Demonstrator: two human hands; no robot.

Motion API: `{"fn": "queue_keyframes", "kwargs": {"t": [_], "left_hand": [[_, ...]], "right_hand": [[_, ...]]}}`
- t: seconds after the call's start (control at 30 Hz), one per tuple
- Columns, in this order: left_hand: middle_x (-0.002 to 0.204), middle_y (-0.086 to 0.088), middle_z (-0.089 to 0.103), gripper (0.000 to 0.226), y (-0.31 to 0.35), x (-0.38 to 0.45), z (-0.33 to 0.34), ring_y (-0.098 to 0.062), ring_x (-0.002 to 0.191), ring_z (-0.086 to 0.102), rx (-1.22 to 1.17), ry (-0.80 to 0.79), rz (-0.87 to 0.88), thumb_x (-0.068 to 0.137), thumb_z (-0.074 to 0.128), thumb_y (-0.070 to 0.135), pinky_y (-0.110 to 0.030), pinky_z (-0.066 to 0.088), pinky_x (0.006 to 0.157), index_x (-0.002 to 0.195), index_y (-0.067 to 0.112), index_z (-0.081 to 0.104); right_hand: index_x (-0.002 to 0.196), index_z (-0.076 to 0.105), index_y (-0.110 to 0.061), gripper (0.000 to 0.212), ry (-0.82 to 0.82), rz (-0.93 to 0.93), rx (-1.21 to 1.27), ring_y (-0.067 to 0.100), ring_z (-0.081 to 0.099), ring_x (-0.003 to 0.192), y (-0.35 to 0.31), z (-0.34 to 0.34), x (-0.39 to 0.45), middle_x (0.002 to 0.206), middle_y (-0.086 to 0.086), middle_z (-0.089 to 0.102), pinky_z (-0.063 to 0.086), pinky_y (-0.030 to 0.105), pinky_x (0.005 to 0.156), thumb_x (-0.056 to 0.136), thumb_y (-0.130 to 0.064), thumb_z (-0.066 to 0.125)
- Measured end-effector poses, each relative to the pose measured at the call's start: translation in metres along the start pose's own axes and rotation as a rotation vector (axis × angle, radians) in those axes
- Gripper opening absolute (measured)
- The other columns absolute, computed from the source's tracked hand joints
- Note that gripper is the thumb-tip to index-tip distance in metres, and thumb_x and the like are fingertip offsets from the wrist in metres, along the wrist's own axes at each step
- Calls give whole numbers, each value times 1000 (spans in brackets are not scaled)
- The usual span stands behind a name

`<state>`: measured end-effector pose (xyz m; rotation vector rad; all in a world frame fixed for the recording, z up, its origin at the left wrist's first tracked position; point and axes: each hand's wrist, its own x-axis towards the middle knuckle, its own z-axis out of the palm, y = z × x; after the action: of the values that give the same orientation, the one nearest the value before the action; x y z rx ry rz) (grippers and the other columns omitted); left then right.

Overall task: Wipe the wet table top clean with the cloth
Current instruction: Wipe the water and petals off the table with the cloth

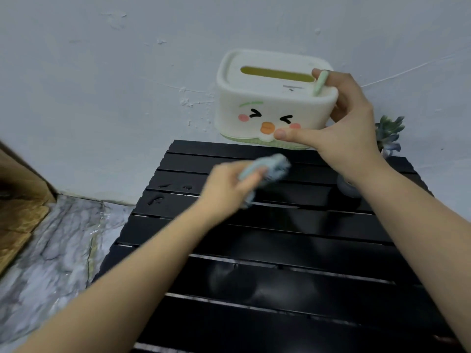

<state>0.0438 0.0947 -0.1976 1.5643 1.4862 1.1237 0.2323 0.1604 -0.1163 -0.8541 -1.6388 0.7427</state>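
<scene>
**Cloth on the black bench, box lifted up**

The left hand (229,184) holds a light blue cloth (267,171). Its fingers are curled tight round the bunched cloth, which looks blurry. The cloth is over the far part of the black slatted bench (293,240), near the middle. It is too blurry to tell if the cloth touches the slats.

A few small drops of water (163,193) sit on the slats to the left of the cloth. Nearer the person, the slats look shiny.

The right hand (349,123) grips a white tissue box (272,98) with a duck face on its front. The thumb presses on the front of the box and the fingers wrap round its right end. The box is held up above the far edge of the bench, in front of the pale wall (102,72).

A small green plant (390,131) peeks out behind the right wrist. A marble-look floor (51,250) lies to the left of the bench.
</scene>
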Motion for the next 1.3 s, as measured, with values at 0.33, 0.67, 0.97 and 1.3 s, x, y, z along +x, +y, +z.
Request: {"fn": "queue_keyframes", "kwargs": {"t": [0.33,0.67,0.97,1.3], "left_hand": [[148,13,54,55,-90,24,-125,-13,141,45,665,53,-54,90,48,65,-34,36,115,139,42,55],[77,-5,72,29,-14,-96,-39,-19,84,71,253,-268,141,97,66,33,-30,54,79,78,12,72],[47,-3,58,17,-17,-40,-118,-12,44,51,168,154,-14,97,64,26,-16,42,47,86,26,77],[118,21,72,29,-57,-77,-110,14,97,65,446,72,-12,95,65,37,-11,48,87,123,43,69]], "right_hand": [[127,57,-22,88,-42,72,6,7,59,118,12,22,-10,126,-7,62,51,20,94,50,-32,99],[122,59,-28,87,-80,118,34,2,59,116,14,46,-16,122,-13,63,50,19,94,46,-37,98],[126,57,-21,85,-24,112,9,-1,59,114,14,36,-18,118,-19,61,51,19,92,52,-28,98],[125,58,-28,89,-81,214,-11,6,64,110,39,58,-38,117,-9,67,55,25,91,46,-30,100]]}}
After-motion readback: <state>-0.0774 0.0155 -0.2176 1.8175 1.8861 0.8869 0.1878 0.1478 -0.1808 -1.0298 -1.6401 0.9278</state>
